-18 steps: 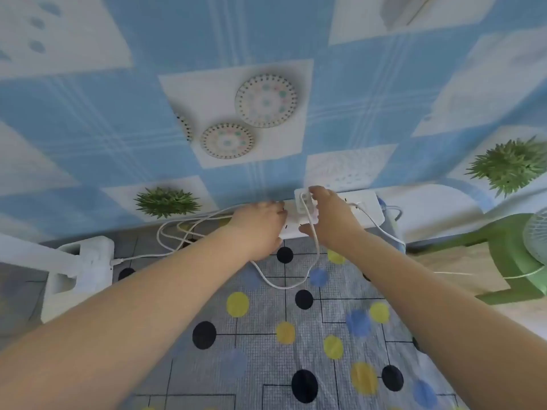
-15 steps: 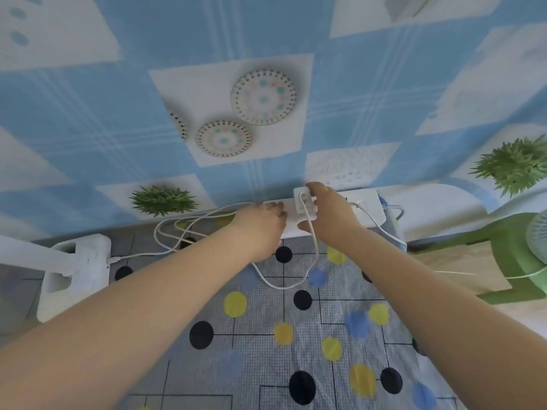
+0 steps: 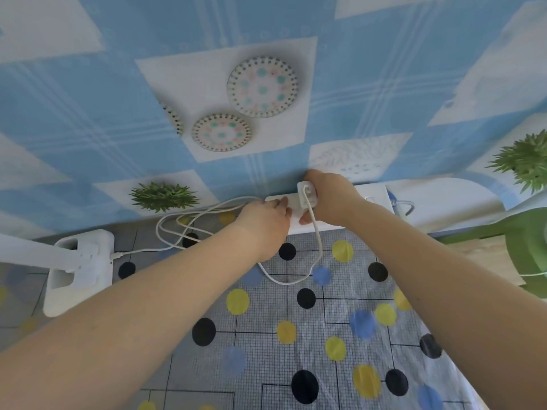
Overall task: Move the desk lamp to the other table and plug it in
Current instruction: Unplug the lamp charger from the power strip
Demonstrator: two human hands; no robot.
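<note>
Reaching over the spotted cloth [image 3: 296, 335], left hand [image 3: 263, 223] presses straight fingers onto the strip [image 3: 376, 193], right hand [image 3: 328, 199] just beside pinches the plug [image 3: 306, 194] above it, lamp [image 3: 78, 270] well left.

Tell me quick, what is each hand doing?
Left hand: fingers press on the power strip, steadying it.
Right hand: grips the white plug adapter at the strip.

Head view — looking down, close over table [image 3: 296, 335].
</note>
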